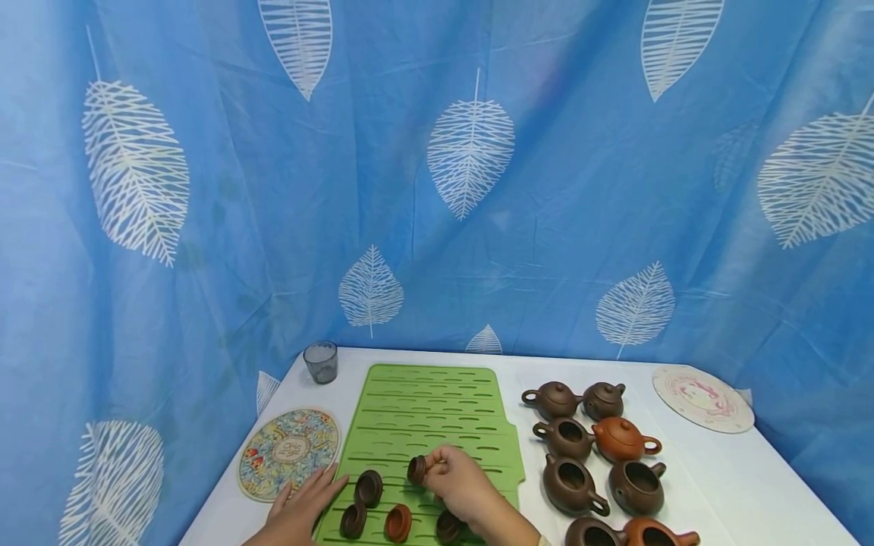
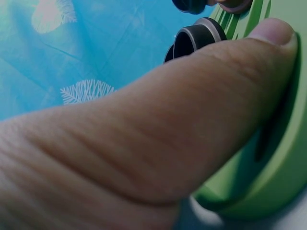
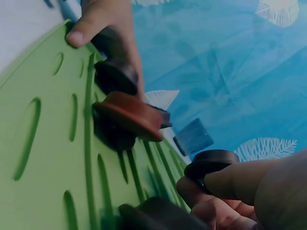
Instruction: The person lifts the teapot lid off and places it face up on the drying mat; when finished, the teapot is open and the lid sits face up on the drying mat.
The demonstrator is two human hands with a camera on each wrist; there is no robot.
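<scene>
While the background is being filled by a blue curtain (image 1: 539, 250) printed with pale leaves, the space below is being taken up by a white table (image 1: 744, 485). The table's left-centre is being covered by a slotted green mat (image 1: 437, 421). The mat's left side is being flanked by a colourful disc (image 1: 290, 451); the far right corner is being occupied by a paler disc (image 1: 703, 398) with a pink design.

Left hand (image 1: 307, 504): being rested at the mat's left edge, near the colourful disc; fingers being kept extended and spread, nothing being grasped. Right hand (image 1: 454, 481): being held over the mat, a small dark lid (image 1: 415, 470) being pinched between thumb and fingers, above the mat's near half.

Right of the mat, eight teapots (image 1: 567, 497) are being arranged in two rough columns, the nearest pair being cut by the frame. Lids are being worn by three: both dark ones at the back and an orange-brown teapot (image 1: 621, 438); the other five are being left uncovered.

At the far left, a grey glass (image 1: 321, 362) is being stood alone.

On the mat, two dark lids (image 1: 369, 489) are being placed together near the left hand, a reddish lid (image 1: 397, 523) being set beside them; another dark one is being partly hidden by the right wrist
</scene>
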